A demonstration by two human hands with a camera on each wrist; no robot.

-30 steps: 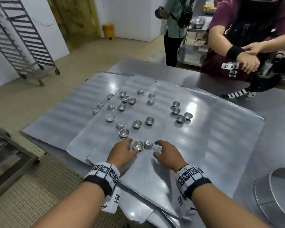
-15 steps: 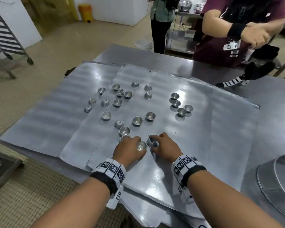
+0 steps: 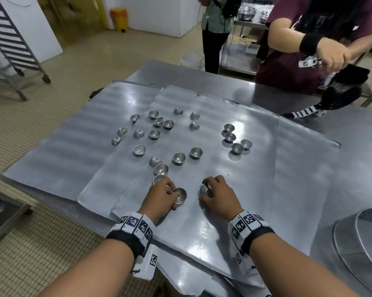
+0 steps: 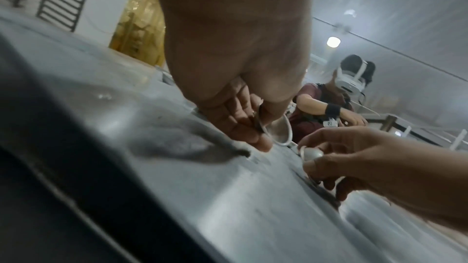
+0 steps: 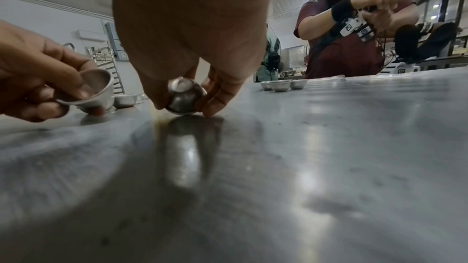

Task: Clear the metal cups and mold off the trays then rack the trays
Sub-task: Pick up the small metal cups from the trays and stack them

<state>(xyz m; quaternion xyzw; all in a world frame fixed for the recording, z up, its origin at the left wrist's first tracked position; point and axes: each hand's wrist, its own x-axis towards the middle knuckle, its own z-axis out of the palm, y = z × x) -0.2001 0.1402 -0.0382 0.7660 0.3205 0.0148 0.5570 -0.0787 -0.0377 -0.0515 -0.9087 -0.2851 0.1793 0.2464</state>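
Note:
Several small metal cups [image 3: 179, 157] lie scattered over overlapping flat metal trays [image 3: 234, 211] on a steel table. My left hand [image 3: 161, 195] pinches one metal cup [image 3: 180, 195] by its rim, tilted just above the tray; the same cup [image 4: 282, 133] shows in the left wrist view. My right hand [image 3: 218, 192] grips another cup [image 3: 204, 189] turned on its side against the tray, seen closer as a cup [image 5: 185, 97] between thumb and fingers. A large round metal mold [image 3: 360, 243] sits at the table's right edge.
A person in a maroon shirt [image 3: 305, 48] stands across the table, handling a wrist device. Another person [image 3: 215, 33] stands further back. A wheeled tray rack [image 3: 11, 43] stands on the tiled floor at far left. A black strapped device [image 3: 322, 103] lies on the table's far right.
Both hands closed on the two nearest cups and have drawn apart, the left tilting its cup up off the tray. The head view shifted closer and lower.

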